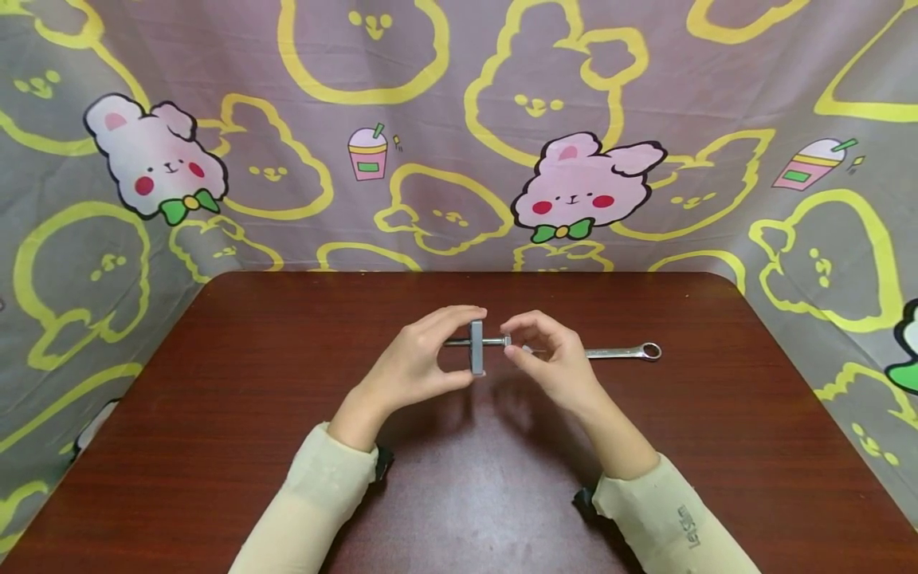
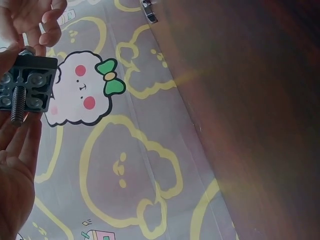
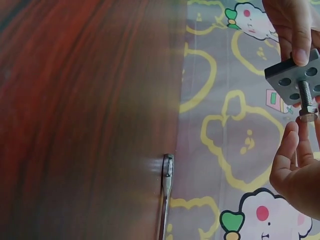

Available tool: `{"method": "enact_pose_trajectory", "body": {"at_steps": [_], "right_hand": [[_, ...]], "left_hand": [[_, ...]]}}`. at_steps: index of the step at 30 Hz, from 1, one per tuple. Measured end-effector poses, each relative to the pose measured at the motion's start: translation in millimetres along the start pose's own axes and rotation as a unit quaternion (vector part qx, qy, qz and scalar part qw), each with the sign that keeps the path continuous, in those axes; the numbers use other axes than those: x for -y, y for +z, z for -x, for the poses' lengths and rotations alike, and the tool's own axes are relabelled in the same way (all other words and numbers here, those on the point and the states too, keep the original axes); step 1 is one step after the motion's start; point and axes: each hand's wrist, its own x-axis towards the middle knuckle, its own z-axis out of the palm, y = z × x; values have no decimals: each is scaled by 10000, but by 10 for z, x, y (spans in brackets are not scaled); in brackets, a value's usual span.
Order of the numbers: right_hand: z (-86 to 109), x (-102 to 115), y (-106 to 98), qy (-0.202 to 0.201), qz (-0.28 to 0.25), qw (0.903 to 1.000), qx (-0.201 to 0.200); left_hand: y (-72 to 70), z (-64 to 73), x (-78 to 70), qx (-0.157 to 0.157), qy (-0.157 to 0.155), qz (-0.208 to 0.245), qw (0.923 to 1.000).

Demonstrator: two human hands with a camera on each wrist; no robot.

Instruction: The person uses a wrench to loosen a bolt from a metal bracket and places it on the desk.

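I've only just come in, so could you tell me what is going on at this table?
A person holds a small grey metal block above the table, the left hand gripping it by its edges. A threaded bolt passes through the block's middle hole. The right hand pinches the bolt's end, where there seems to be a nut. A wrench lies on the table behind the right hand, untouched.
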Motion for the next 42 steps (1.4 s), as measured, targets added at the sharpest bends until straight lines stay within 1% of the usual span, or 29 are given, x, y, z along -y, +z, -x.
{"method": "enact_pose_trajectory", "body": {"at_steps": [4,8,13,17,21,23,25,28,30,32,34,38,42], "right_hand": [[-24,-11,-23,374,-247,9990,-47],[-61,-41,-38,710,-273,9971,-25],[-81,-69,-21,925,-157,9956,68],[-76,-46,7,1061,-423,9934,84],[-71,-2,21,1084,-627,9921,62],[-68,9,21,1028,-513,9934,68],[-59,18,22,917,-331,9952,84],[-47,26,30,638,-135,9978,126],[-42,27,39,473,-127,9987,146],[-43,24,47,420,-217,9988,132],[-47,22,53,521,-327,9981,57],[-62,32,58,950,-470,9943,-135],[-88,16,64,1237,-385,9915,-115]], "left_hand": [[3,-3,10,-41,50,-10,10000],[6,-8,19,-61,84,-14,9999],[5,-5,19,-41,72,24,10000],[8,4,14,-2,51,-7,10000],[-1,4,11,7,24,-60,10000],[-7,2,14,-5,3,-85,10000],[-9,4,19,-10,-16,-109,9999],[-6,10,26,-5,-41,-104,9999],[-5,13,28,-8,-46,-75,10000],[-6,15,26,-27,-37,-45,10000],[-7,17,27,-69,-20,-29,10000],[-8,16,29,-128,17,-9,9999],[-8,14,27,-140,50,-15,9999]]}}
